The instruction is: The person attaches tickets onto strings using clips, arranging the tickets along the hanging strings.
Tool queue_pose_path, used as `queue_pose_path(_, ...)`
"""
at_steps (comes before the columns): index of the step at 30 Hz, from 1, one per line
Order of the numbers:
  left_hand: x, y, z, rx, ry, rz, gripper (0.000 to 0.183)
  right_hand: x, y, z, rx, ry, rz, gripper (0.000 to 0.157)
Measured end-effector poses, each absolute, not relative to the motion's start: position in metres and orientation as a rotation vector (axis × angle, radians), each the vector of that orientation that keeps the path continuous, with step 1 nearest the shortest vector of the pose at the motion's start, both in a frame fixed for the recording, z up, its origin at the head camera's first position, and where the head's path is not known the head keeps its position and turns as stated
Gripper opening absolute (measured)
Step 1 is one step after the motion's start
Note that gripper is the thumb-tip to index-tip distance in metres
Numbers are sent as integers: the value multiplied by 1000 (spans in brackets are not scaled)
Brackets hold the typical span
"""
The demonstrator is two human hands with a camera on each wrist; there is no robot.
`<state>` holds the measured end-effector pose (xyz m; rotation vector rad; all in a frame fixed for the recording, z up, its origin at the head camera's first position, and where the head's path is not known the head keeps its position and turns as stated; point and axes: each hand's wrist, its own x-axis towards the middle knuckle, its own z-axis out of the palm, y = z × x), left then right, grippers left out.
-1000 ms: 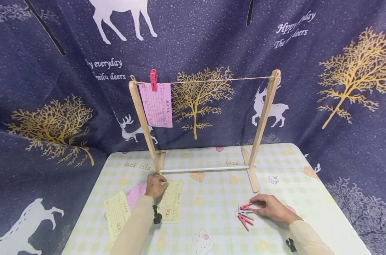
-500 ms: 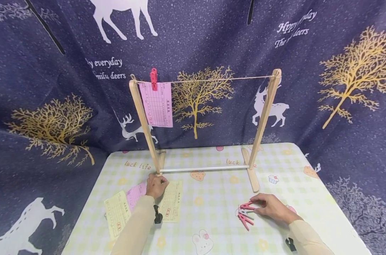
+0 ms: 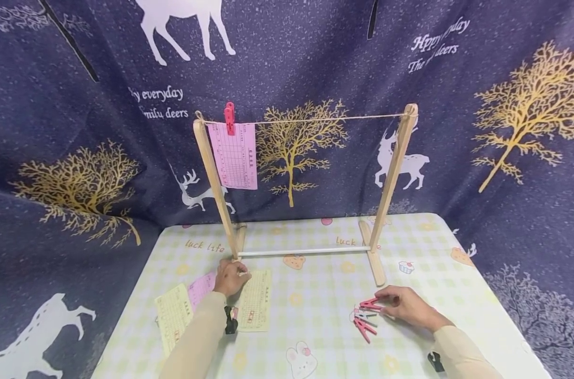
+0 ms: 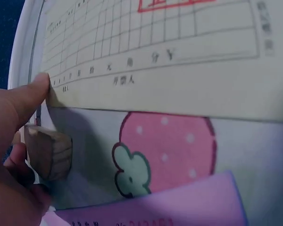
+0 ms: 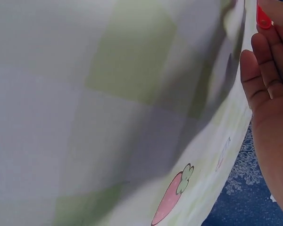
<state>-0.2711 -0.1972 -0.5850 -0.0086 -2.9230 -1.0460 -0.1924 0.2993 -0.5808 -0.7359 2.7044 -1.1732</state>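
In the head view, my left hand (image 3: pixel 231 277) is at the upper left corner of a yellow paper slip (image 3: pixel 255 302) lying on the table. The left wrist view shows a fingertip over the edge of that yellow slip (image 4: pixel 155 84), which it appears to pinch. On the right, my right hand (image 3: pixel 405 307) pinches a red clothespin (image 3: pixel 369 304) between thumb and fingers. Part of this red clothespin (image 5: pixel 263 18) shows at the right wrist view's upper edge. Beside it lie a grey clothespin (image 3: pixel 365 317) and another red clothespin (image 3: pixel 364 329).
A wooden stand (image 3: pixel 393 173) carries a string (image 3: pixel 315 120). A red clothespin (image 3: pixel 229 119) fastens a pink slip (image 3: pixel 234 158) to the string at left. Another yellow slip (image 3: pixel 174 316) and a pink slip (image 3: pixel 201 288) lie left, partly behind my left arm.
The right hand has shifted its red clothespin slightly up and away from the other clothespins. My left hand has barely moved at the yellow slip.
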Motion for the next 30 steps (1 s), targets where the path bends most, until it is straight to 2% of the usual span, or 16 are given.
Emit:
queue_pose_path(9, -273, -197, -588, 84, -2960, -1055, 8, -191, 296, -582, -761, 2707, -1189, 34)
queue_pose_path(16, -274, -197, -586, 9, -2918, -1123, 7, -191, 295, -582, -690, 2687, -1184, 36)
queue_pose_path(21, -273, -198, -582, -52, -2861, -1125, 15, -192, 295, -582, -679, 2695, -1163, 36)
queue_pose_path(30, -281, -195, -579, 116, -2980, -1117, 11, -192, 295, -584, -685, 2699, -1170, 35)
